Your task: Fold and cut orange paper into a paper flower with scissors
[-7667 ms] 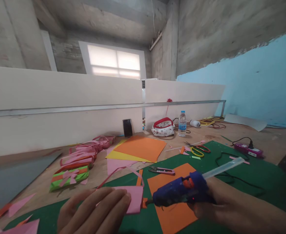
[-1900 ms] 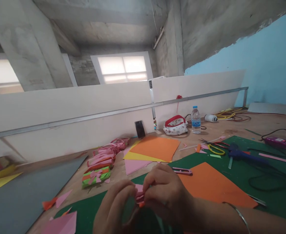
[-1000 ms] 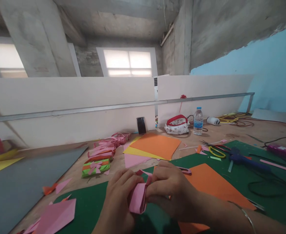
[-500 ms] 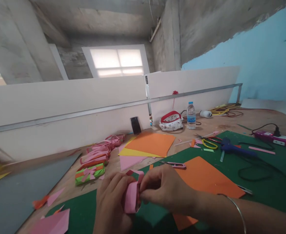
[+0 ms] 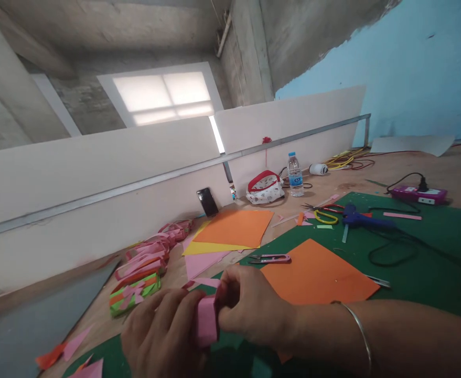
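Note:
A small pink paper bag (image 5: 206,321) with a strip handle (image 5: 205,282) is held low over the green mat. My left hand (image 5: 163,328) is closed around its left side, covering much of it. At the bag's right edge, my right hand (image 5: 246,304) pinches where the strip meets the body; the fingertips are partly hidden. Just beyond the right hand lie pink-handled thread snips (image 5: 271,259) and an orange paper sheet (image 5: 317,273). A green and orange paper bag (image 5: 136,294) with a pink flower stands left of my hands, ahead of several pink ones (image 5: 151,254).
Orange and yellow sheets (image 5: 234,228) lie ahead. Yellow-handled scissors (image 5: 327,217) and a blue glue gun (image 5: 366,218) with its cord rest on the green mat (image 5: 438,252). Farther back are a phone (image 5: 207,202), a pouch (image 5: 265,191), a water bottle (image 5: 295,176) and a purple power strip (image 5: 421,194).
The view has tilted and shifted. The pink bag has turned slightly in my left hand, so its pink end faces me more. My right hand still pinches its right edge.

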Demonstrator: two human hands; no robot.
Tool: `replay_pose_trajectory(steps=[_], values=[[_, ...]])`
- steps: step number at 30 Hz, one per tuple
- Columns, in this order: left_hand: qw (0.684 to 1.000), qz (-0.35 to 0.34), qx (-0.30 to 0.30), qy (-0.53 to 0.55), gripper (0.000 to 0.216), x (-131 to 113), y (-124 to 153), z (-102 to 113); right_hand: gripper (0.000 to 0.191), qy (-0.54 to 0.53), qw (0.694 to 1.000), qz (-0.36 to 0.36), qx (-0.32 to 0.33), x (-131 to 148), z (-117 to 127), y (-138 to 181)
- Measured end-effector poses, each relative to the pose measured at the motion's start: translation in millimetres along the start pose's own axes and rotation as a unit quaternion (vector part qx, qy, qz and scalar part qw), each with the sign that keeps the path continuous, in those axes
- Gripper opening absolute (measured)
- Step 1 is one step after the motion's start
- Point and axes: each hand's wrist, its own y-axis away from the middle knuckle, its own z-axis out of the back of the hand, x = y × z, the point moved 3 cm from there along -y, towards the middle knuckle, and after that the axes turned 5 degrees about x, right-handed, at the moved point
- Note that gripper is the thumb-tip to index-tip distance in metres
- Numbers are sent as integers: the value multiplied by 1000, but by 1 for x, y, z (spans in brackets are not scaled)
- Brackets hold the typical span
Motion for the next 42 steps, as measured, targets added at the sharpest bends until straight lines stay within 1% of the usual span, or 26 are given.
replay_pose_trajectory(steps=[5,7,10,12,13,15,17,19,20,22,23,25,27,31,37,42], values=[[999,-34,-9,-15,35,3,3,-2,23,-18,1000,-6,17,2,-2,3],[999,-32,-24,-19,33,1,2,0,23,-6,1000,-2,20,3,-1,3],[998,-8,-37,-45,27,-4,0,5,18,65,997,43,0,9,3,5],[997,-4,-24,-66,26,-8,-2,7,15,101,992,76,-8,12,5,5],[997,-5,-17,-76,26,-9,-2,8,15,103,991,81,-8,13,5,5],[996,1,-9,-83,27,-10,-3,9,18,70,997,44,2,9,4,3],[996,20,-11,-85,28,-11,-4,9,20,32,999,-24,14,3,2,1],[995,37,-12,-91,27,-12,-6,9,9,30,996,-74,40,-2,0,0],[994,44,-13,-98,26,-13,-6,9,2,43,995,-77,56,-3,-1,1],[993,49,-9,-111,24,-15,-7,7,14,63,993,-54,79,-1,-2,1],[992,50,-7,-113,24,-16,-7,7,16,70,993,-35,85,1,-2,2],[993,49,2,-110,24,-15,-6,5,17,80,994,7,76,4,0,3],[994,38,16,-106,25,-13,-5,2,18,90,993,29,73,5,1,4],[994,5,34,-103,30,-8,-2,-1,17,64,994,13,91,3,-1,4],[995,12,38,-96,35,-5,-1,-3,19,15,991,-27,129,6,-3,5],[996,29,19,-78,30,-6,-3,-3,12,40,991,-43,118,8,0,5]])
